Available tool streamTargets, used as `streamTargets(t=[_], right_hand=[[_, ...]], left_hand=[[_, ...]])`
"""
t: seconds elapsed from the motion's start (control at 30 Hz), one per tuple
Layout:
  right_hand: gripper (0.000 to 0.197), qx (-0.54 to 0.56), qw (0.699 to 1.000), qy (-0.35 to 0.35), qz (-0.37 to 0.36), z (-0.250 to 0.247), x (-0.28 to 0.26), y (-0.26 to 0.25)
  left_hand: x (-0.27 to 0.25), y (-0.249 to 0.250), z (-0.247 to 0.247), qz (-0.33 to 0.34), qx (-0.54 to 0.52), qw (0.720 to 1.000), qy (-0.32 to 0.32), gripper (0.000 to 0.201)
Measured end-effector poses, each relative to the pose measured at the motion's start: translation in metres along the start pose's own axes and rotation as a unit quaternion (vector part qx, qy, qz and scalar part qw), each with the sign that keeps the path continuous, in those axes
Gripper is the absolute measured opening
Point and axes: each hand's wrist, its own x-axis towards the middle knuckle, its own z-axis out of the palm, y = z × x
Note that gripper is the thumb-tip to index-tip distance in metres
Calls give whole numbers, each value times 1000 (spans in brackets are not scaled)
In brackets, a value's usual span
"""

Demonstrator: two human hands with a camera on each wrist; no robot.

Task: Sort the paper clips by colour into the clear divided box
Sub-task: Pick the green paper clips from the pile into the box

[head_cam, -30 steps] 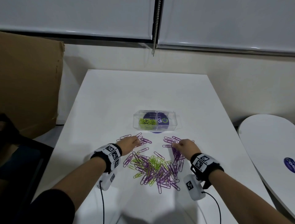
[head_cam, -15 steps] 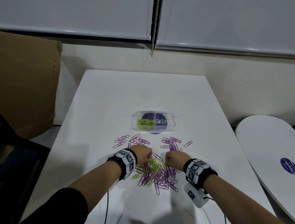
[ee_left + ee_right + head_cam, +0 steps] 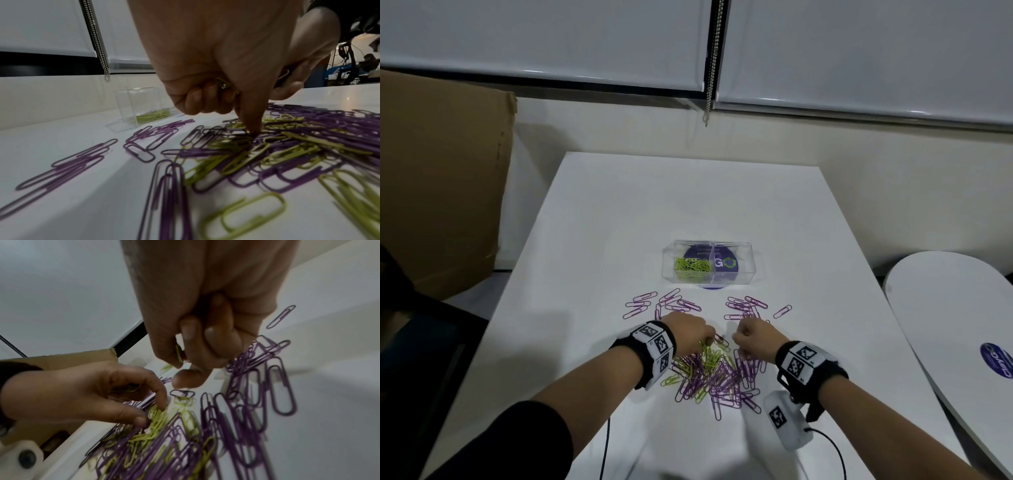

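L wrist view: green clips (image 3: pixel 223 83) in left hand (image 3: pixel 236 53), hidden overhead

Your head view is evenly lit from overhead, with soft shadows under your forearms on the white table (image 3: pixel 688 205) and a mild sheen on it. Straight edges bow near the frame borders. Both wrist views are dimmer and strongly warped; the nearest paper clips (image 3: pixel 168 194) smear with blur.

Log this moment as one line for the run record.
left hand: holding green clips, fingertip in pile | right hand: pinching green clip | box: green clips left side only
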Motion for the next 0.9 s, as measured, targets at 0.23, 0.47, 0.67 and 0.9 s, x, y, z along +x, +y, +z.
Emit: streamTargets(t=[0.23,0.47,0.67,0.9], right_hand=[[25,-149,989,14,-1,10,0,-15],[46,-294,956,20,10,29,-6,-35],[22,-268,963,-6,8,31,-1,-30],[33,-142,989,-17,-37,20,-4,-20]], left_hand=[[-1,0,5,-45,-47,998,-5,27],[-5,-2,7,-55,-63,996,9,27],[-10,-11,8,-66,-112,991,3,26],[-13,-24,5,-90,-246,964,36,25]])
